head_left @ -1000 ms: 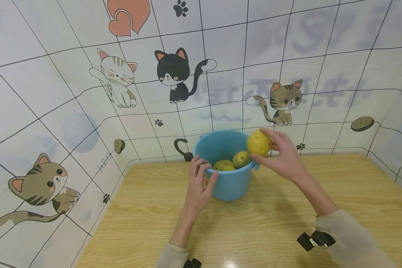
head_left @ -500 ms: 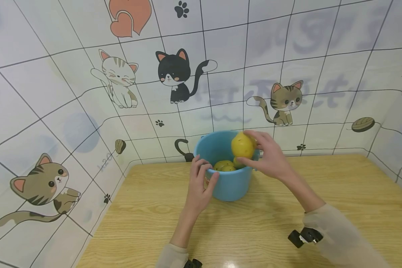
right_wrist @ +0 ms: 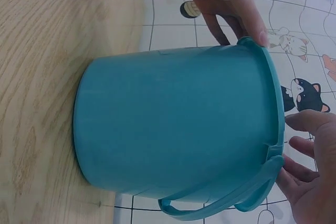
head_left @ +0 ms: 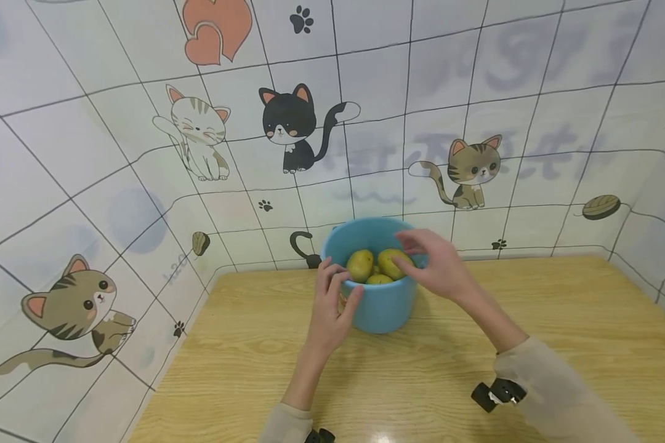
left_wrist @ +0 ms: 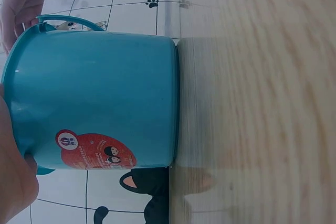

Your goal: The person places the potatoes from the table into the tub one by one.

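A light blue plastic bucket [head_left: 382,309] stands upright on the wooden table, with several yellow, lemon-like fruits inside. One fruit [head_left: 359,266] lies at the left, another fruit [head_left: 389,262] at the right, and a lower fruit [head_left: 379,280] shows at the front. My left hand [head_left: 328,307] grips the bucket's near left rim, fingers over the edge and thumb outside. Over the right rim, my right hand [head_left: 442,266] holds nothing, its fingers spread apart above the right fruit. In the left wrist view, the bucket wall [left_wrist: 100,87] bears a red sticker [left_wrist: 97,150].
The wooden table [head_left: 244,357] runs up to a tiled wall [head_left: 377,147] with printed cats, close behind the bucket. The bucket's handle [right_wrist: 226,192] hangs down along its side in the right wrist view.
My right hand moved left with a yellow fruit, from the right rim into the bucket, and let it go among the others. The left hand stayed on the rim.
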A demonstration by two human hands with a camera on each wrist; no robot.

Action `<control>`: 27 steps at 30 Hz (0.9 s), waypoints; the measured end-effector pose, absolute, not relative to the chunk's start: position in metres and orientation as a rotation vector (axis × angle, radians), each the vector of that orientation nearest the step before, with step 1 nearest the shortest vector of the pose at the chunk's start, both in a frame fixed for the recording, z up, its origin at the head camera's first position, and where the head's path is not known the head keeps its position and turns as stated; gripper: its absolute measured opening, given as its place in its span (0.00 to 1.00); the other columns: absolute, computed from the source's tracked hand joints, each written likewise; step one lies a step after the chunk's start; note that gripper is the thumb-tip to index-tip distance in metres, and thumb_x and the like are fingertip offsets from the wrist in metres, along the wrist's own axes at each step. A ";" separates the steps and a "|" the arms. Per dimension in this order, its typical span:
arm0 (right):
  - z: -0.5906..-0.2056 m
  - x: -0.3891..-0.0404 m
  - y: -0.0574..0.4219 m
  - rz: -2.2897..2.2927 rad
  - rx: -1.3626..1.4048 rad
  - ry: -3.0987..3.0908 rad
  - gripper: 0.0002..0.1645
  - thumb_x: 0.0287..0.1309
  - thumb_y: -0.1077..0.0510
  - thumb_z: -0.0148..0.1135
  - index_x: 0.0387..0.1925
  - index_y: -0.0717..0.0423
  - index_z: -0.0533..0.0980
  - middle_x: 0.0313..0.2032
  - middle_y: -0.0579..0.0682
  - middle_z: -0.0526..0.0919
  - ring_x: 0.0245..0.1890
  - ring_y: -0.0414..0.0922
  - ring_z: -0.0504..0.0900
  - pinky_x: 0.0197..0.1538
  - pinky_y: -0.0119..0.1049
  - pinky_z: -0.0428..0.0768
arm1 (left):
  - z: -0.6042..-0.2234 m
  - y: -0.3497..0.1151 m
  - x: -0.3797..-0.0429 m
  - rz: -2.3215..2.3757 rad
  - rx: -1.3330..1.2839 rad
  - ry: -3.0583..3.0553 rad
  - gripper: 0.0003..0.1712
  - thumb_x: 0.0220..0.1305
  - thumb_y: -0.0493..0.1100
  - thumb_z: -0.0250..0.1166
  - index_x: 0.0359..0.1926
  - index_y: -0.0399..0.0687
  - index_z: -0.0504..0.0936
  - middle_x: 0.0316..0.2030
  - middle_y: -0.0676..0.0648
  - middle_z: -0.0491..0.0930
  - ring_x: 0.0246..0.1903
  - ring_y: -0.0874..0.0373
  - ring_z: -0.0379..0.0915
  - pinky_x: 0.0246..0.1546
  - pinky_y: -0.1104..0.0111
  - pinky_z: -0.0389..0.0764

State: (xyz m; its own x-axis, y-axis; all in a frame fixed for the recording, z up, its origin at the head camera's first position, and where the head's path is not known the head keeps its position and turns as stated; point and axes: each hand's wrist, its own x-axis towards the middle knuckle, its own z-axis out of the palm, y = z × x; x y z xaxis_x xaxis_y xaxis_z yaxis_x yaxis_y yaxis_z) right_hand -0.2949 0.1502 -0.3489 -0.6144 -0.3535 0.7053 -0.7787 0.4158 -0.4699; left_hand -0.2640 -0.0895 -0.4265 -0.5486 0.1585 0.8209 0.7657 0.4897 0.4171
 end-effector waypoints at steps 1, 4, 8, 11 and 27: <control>-0.350 -0.296 0.150 1.111 0.964 -2.164 0.23 0.56 0.68 0.72 0.53 0.67 0.77 0.46 0.59 0.83 0.44 0.55 0.85 0.47 0.46 0.85 | -0.427 -0.090 -0.264 -1.045 -0.760 -2.001 0.11 0.73 0.45 0.60 0.48 0.43 0.75 0.54 0.43 0.68 0.71 0.33 0.53 0.71 0.43 0.58; -0.353 -0.296 0.151 1.102 0.972 -2.163 0.23 0.55 0.69 0.72 0.53 0.66 0.78 0.46 0.58 0.83 0.43 0.53 0.85 0.46 0.44 0.86 | -0.426 -0.092 -0.262 -1.023 -0.749 -2.018 0.10 0.73 0.45 0.60 0.48 0.45 0.75 0.55 0.43 0.68 0.71 0.36 0.53 0.70 0.43 0.59; -0.353 -0.295 0.152 1.070 0.966 -2.173 0.22 0.55 0.68 0.73 0.52 0.65 0.78 0.45 0.57 0.83 0.42 0.52 0.86 0.46 0.44 0.86 | -0.424 -0.095 -0.260 -0.981 -0.730 -2.036 0.12 0.72 0.45 0.61 0.49 0.42 0.76 0.56 0.42 0.70 0.71 0.38 0.55 0.70 0.45 0.61; -0.353 -0.294 0.153 1.056 0.958 -2.177 0.22 0.54 0.68 0.74 0.51 0.65 0.79 0.45 0.57 0.83 0.42 0.52 0.86 0.45 0.44 0.86 | -0.421 -0.098 -0.260 -0.949 -0.727 -2.041 0.13 0.72 0.47 0.62 0.48 0.42 0.77 0.55 0.42 0.71 0.70 0.38 0.57 0.70 0.46 0.62; -0.358 -0.284 0.162 0.982 0.949 -2.189 0.20 0.56 0.67 0.72 0.52 0.59 0.80 0.50 0.54 0.80 0.44 0.53 0.83 0.47 0.50 0.84 | -0.409 -0.112 -0.262 -0.931 -0.704 -2.047 0.16 0.73 0.46 0.60 0.53 0.41 0.80 0.54 0.42 0.74 0.63 0.42 0.65 0.67 0.48 0.64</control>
